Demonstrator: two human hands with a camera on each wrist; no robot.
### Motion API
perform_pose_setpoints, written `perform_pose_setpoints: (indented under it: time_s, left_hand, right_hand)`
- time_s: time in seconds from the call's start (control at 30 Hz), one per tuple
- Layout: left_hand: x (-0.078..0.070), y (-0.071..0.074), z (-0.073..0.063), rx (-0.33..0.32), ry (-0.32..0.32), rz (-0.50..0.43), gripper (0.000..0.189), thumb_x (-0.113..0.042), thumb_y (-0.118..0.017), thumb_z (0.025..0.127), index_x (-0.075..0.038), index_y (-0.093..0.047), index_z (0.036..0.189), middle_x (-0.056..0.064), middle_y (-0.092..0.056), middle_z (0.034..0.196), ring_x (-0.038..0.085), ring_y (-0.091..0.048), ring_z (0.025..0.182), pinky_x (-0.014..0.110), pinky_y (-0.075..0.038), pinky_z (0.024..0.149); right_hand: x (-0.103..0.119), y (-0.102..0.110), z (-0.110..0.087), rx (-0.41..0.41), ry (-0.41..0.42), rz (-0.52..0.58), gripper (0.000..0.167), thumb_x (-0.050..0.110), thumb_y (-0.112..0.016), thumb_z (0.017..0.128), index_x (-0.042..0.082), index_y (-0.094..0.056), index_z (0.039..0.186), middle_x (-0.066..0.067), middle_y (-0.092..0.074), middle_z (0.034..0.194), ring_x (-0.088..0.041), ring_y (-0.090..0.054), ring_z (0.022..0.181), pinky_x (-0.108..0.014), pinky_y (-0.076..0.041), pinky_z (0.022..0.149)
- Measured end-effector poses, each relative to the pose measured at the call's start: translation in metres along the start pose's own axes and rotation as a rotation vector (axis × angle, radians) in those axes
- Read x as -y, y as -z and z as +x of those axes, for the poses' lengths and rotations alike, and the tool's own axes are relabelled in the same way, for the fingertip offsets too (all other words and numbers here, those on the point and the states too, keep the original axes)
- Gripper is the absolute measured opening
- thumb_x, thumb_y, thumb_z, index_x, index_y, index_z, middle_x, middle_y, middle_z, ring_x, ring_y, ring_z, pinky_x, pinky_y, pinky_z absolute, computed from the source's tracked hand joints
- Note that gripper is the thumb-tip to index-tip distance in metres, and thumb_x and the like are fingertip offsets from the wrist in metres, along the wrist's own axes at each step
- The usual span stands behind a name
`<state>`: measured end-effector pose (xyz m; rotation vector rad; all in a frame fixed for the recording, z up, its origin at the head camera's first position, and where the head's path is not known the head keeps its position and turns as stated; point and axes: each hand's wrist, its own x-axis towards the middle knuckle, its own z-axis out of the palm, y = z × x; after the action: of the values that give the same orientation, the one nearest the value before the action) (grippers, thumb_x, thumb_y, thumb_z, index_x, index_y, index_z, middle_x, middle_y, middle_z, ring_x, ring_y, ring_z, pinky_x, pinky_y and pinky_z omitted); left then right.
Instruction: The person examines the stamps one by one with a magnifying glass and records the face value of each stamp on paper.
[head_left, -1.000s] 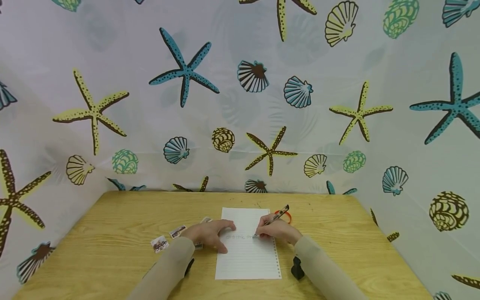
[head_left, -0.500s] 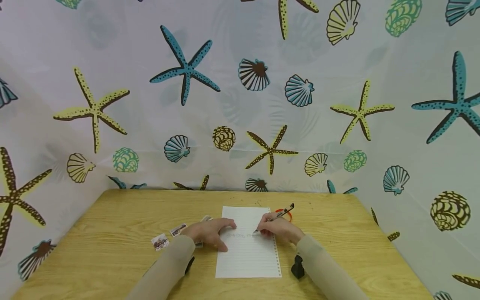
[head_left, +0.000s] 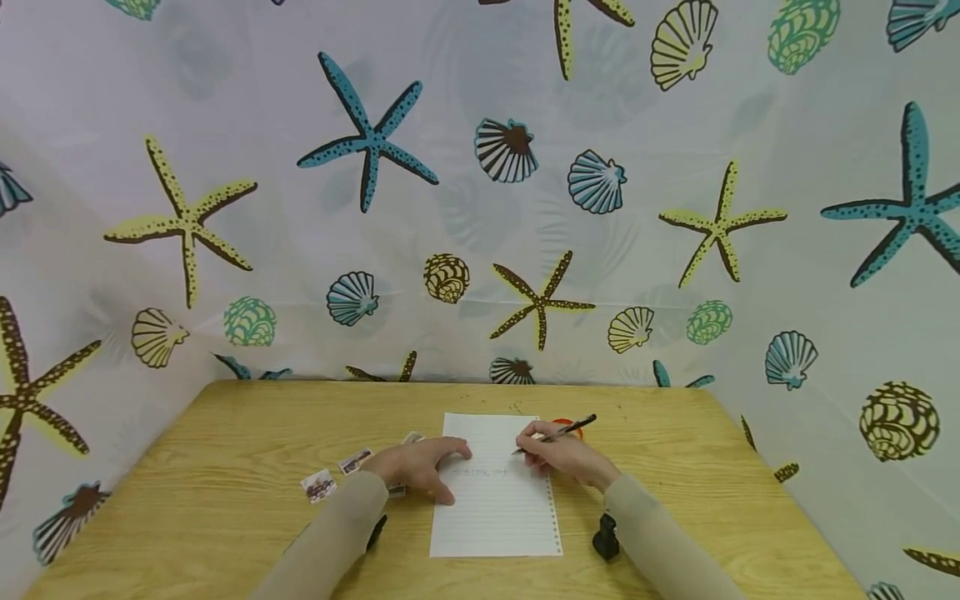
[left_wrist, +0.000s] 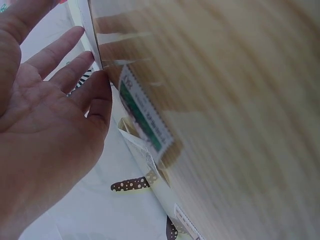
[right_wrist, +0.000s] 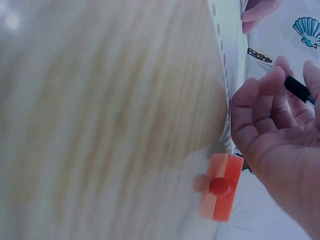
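Observation:
A lined white sheet of paper with punched holes down its right edge lies on the wooden table. One faint line of writing crosses its middle. My left hand rests at the sheet's left edge, thumb and fingers spread. In my right hand a dark pen is pinched, its tip close over the paper just above the writing. The right wrist view shows the pen's black end between fingers and thumb. Beside the left hand lies a postage stamp with a green picture.
More small picture stamps lie left of the left hand, some partly hidden by it. An orange-red object with a round knob stands on the table behind the right hand. A curtain printed with shells and starfish surrounds the table.
My right hand has shifted slightly right and up the sheet, and the pen tip has moved from the written line to above it. The pen leans lower. My left hand has stayed put.

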<state>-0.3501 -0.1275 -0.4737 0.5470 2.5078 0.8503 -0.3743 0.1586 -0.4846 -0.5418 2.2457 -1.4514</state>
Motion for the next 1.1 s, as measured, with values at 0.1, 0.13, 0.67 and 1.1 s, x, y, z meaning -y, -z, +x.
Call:
perform_pose_setpoints:
  time_s: [0.1, 0.13, 0.67, 1.1]
  left_hand:
    - [0.0, 0.001, 0.0, -0.003, -0.007, 0.011, 0.067, -0.017, -0.087, 0.074, -0.023, -0.056, 0.134, 0.007, -0.033, 0.159, 0.033, -0.027, 0.148, 0.054, -0.024, 0.117]
    - [0.0, 0.001, 0.0, -0.005, -0.009, 0.018, 0.067, -0.017, -0.087, 0.074, -0.023, -0.056, 0.134, 0.007, -0.033, 0.159, 0.033, -0.027, 0.148, 0.054, -0.024, 0.118]
    - [0.0, 0.0, 0.001, -0.016, -0.006, 0.036, 0.067, -0.017, -0.087, 0.073, -0.023, -0.058, 0.133, 0.005, -0.036, 0.157, 0.031, -0.028, 0.148, 0.054, -0.024, 0.117]
    - [0.001, 0.001, 0.001, -0.013, -0.008, 0.033, 0.067, -0.017, -0.087, 0.073, -0.023, -0.057, 0.133, 0.006, -0.035, 0.158, 0.031, -0.028, 0.148, 0.053, -0.025, 0.118]
  right_hand:
    - [0.002, 0.004, -0.002, -0.001, 0.028, -0.041, 0.041, 0.039, -0.05, 0.102, 0.0, -0.059, 0.114, 0.0, -0.052, 0.073, -0.015, -0.048, 0.064, -0.028, -0.047, 0.064]
    - [0.002, 0.005, -0.003, -0.003, 0.036, -0.049, 0.041, 0.038, -0.05, 0.102, -0.001, -0.059, 0.114, 0.0, -0.05, 0.072, -0.015, -0.045, 0.063, -0.028, -0.045, 0.062]
    - [0.007, 0.022, -0.015, 0.044, 0.116, 0.013, 0.032, 0.0, -0.045, 0.1, -0.01, -0.051, 0.13, -0.033, -0.06, 0.111, -0.023, -0.062, 0.085, -0.042, -0.057, 0.08]
    - [0.004, 0.03, -0.015, 0.007, 0.039, 0.135, 0.042, 0.021, -0.05, 0.102, -0.008, -0.051, 0.132, -0.018, -0.066, 0.102, -0.021, -0.064, 0.081, -0.038, -0.058, 0.077]
